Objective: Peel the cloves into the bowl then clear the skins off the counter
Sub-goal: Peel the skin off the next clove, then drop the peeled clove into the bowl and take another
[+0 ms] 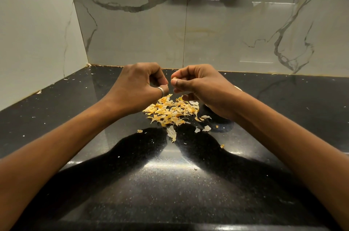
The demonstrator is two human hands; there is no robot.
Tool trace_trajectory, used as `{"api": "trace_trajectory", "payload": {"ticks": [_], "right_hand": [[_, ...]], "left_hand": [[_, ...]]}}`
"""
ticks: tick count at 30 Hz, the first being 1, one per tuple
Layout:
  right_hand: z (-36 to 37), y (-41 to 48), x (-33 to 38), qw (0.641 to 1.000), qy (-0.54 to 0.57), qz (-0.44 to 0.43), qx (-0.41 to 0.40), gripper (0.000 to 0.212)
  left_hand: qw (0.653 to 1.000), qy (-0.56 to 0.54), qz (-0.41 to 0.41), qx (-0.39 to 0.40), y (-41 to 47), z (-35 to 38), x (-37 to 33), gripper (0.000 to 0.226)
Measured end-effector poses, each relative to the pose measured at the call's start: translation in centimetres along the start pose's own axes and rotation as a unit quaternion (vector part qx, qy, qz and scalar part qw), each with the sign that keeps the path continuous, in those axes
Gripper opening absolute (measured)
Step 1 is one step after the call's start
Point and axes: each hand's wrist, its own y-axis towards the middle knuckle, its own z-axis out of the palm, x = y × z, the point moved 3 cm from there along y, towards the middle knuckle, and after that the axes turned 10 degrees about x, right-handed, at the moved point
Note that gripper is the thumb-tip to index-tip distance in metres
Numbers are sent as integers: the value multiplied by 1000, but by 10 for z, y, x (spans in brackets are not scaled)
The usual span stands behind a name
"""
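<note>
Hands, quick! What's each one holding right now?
Left hand: closed, fingers curled, pinching a tiny scrap of skin.
Right hand: closed, pinching a garlic clove at its fingertips.

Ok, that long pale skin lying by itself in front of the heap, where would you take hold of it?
Probably across its narrow width near the middle, pinching from straight above: the pale skin lies on the counter, clear of the heap, with both long sides exposed.
</note>
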Motion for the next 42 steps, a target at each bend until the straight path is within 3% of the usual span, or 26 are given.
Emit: {"api": "trace_trajectory", "payload": {"ticks": [7,11,16,23,27,34,42], "right_hand": [[-4,0,2,1000,-12,0,-21,15],[-3,-1,3,999,-36,-2,-15,15],[-3,-1,4,998,-59,-2,-21,14],[-5,-1,9,989,-148,-21,-20,14],[-8,-1,9,975,-216,-33,-37,18],[-9,0,9,976,-213,-35,-37,14],[-16,-1,12,982,-184,-21,-29,11]], "left_hand": [[999,-7,-9,42,-1,4,1,19],[999,8,0,31,0,3,2,8],[999,33,18,20,-1,4,1,12],[998,66,19,-8,-1,1,1,13],[996,79,15,-25,-1,0,0,27],[993,111,-6,-38,-3,-1,-4,46],[990,127,-21,-59,-3,-3,-1,44]]}}
